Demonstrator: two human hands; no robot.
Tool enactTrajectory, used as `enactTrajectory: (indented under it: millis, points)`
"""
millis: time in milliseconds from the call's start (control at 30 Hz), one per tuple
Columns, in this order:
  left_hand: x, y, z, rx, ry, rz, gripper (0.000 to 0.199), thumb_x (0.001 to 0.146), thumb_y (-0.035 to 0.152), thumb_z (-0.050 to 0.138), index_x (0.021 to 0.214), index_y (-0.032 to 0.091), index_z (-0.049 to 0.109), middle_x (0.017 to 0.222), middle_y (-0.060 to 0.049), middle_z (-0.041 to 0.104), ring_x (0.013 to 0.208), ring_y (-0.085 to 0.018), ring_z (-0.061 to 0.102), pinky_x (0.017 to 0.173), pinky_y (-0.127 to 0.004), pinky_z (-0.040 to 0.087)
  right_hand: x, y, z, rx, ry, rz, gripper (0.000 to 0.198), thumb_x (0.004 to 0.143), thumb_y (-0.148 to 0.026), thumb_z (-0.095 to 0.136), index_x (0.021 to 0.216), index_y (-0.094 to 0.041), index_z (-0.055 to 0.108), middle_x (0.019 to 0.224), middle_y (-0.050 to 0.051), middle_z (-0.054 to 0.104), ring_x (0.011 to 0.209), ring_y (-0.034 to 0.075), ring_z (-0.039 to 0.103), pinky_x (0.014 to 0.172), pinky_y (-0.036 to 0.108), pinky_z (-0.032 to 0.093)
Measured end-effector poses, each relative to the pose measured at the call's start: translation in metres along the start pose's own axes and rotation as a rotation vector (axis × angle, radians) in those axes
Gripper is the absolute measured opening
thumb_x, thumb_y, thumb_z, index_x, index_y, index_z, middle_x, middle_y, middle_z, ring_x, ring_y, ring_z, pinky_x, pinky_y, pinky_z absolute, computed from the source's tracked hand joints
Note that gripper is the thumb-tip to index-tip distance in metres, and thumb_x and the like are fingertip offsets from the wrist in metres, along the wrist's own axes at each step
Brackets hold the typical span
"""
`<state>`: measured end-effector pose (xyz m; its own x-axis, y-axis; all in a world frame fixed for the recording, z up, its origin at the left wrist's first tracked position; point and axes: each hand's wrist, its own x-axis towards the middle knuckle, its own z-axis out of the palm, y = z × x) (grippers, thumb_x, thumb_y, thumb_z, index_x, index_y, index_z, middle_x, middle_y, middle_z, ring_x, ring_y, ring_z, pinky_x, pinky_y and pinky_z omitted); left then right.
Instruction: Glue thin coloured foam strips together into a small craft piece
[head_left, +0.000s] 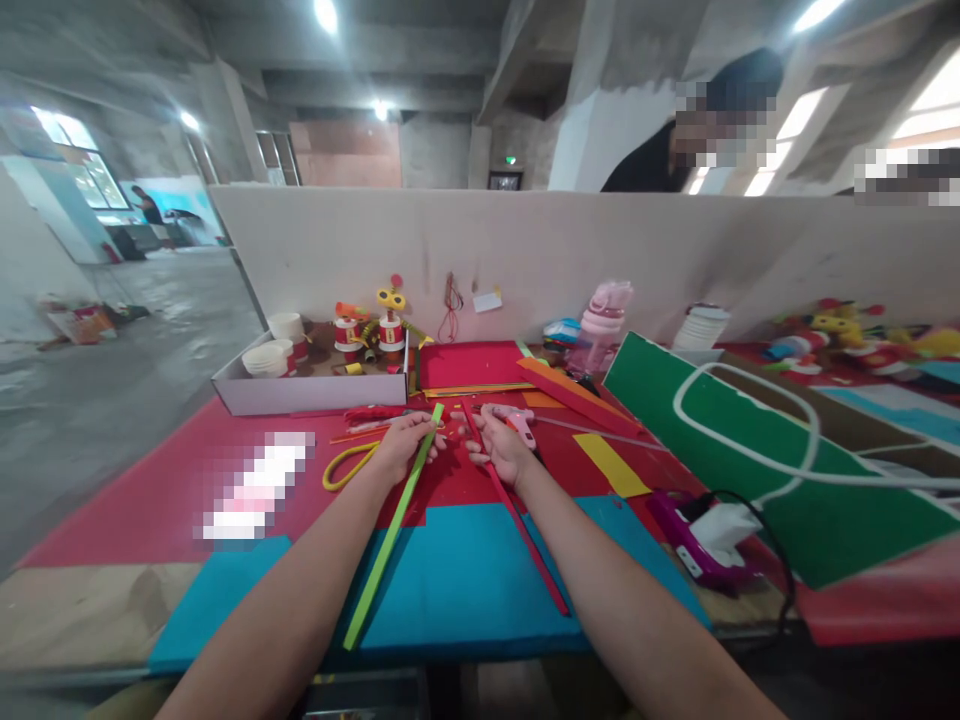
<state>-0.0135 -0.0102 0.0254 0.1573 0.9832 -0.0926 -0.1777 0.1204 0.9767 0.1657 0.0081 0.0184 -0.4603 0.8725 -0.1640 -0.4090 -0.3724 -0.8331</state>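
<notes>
My left hand (412,441) is closed on a long light-green strip (390,540) near its upper end. The strip slants down toward the table's front edge. In my right hand (499,445) is a long red strip (527,540), gripped near its top and slanting down to the right. The two strips are apart, over red and blue sheets (465,570). Just beyond my right hand lies a pink glue gun (523,424), partly hidden by the fingers. Left of my left hand are yellow-handled scissors (345,470), their blades not visible.
A white tray (315,394) holds paper cups and small cup figures (391,330). To the right stand a pink bottle (600,325), a green board (720,460) and a purple power strip (694,545) with a white cable. A yellow strip (611,464) lies nearby. Behind the partition is another person (645,160).
</notes>
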Motion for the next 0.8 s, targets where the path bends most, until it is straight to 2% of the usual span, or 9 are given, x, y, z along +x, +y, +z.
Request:
enactTrajectory:
  millis: [67,200,300,400,500,633,800]
  points:
    - [-0.0002,0.0001,-0.0002,-0.009,0.013,0.008,0.010,0.080,0.024,0.058,0.082,0.015,0.054,0.057,-0.003,0.064,0.039,-0.010,0.051,0.039,-0.019,0.040,0.0003,0.0006,0.0009,0.028,-0.001,0.004,0.042,0.097,-0.041,0.032,0.100,-0.017,0.066,0.071,0.004,0.058,0.043,0.007,0.034,0.034,0.016,0.019]
    - [-0.0014,-0.0003,0.0008,0.007,0.012,0.011,0.011,0.079,0.024,0.059,0.081,0.015,0.054,0.057,-0.003,0.064,0.039,-0.010,0.051,0.039,-0.020,0.040,0.0004,0.0023,0.0015,0.077,0.024,0.046,0.031,0.097,-0.031,0.039,0.103,-0.016,0.065,0.063,-0.001,0.053,0.041,0.005,0.034,0.034,0.014,0.022]
    - [-0.0011,-0.0010,0.0010,0.015,0.007,0.006,0.012,0.079,0.025,0.060,0.081,0.015,0.054,0.057,-0.003,0.065,0.039,-0.011,0.052,0.039,-0.020,0.041,-0.0001,0.0037,0.0020,0.108,0.035,0.063,0.024,0.095,-0.030,0.046,0.105,-0.017,0.064,0.061,-0.002,0.054,0.044,0.006,0.041,0.039,0.014,0.035]
    - [-0.0001,-0.0014,0.0004,0.019,0.004,0.006,0.013,0.079,0.026,0.061,0.081,0.015,0.055,0.057,-0.004,0.065,0.039,-0.011,0.052,0.039,-0.020,0.041,-0.0008,0.0050,0.0025,0.110,0.078,0.066,0.017,0.093,-0.026,0.051,0.100,-0.017,0.064,0.062,-0.001,0.058,0.051,0.008,0.052,0.051,0.018,0.048]
    - [0.0001,-0.0011,0.0001,0.023,0.003,-0.001,0.014,0.078,0.027,0.062,0.080,0.015,0.054,0.056,-0.003,0.064,0.039,-0.011,0.052,0.039,-0.020,0.041,-0.0029,0.0045,0.0036,0.063,0.058,0.000,0.011,0.088,-0.026,0.059,0.091,-0.018,0.065,0.065,0.000,0.062,0.055,0.010,0.056,0.058,0.023,0.052]
    - [-0.0002,-0.0003,0.0002,0.015,-0.015,0.001,0.015,0.077,0.027,0.063,0.078,0.016,0.053,0.056,-0.003,0.064,0.039,-0.010,0.052,0.039,-0.020,0.040,-0.0068,0.0007,0.0056,-0.124,-0.077,-0.163,0.018,0.077,-0.034,0.069,0.082,-0.016,0.067,0.071,0.002,0.067,0.067,0.014,0.062,0.069,0.027,0.052]
    - [0.0002,-0.0001,0.0000,0.031,-0.012,-0.009,0.014,0.077,0.025,0.062,0.075,0.016,0.052,0.055,-0.002,0.063,0.038,-0.010,0.050,0.038,-0.019,0.039,-0.0023,0.0031,0.0014,-0.405,0.019,-0.277,0.022,0.066,-0.038,0.072,0.070,-0.017,0.069,0.068,0.002,0.068,0.072,0.017,0.063,0.073,0.029,0.048]
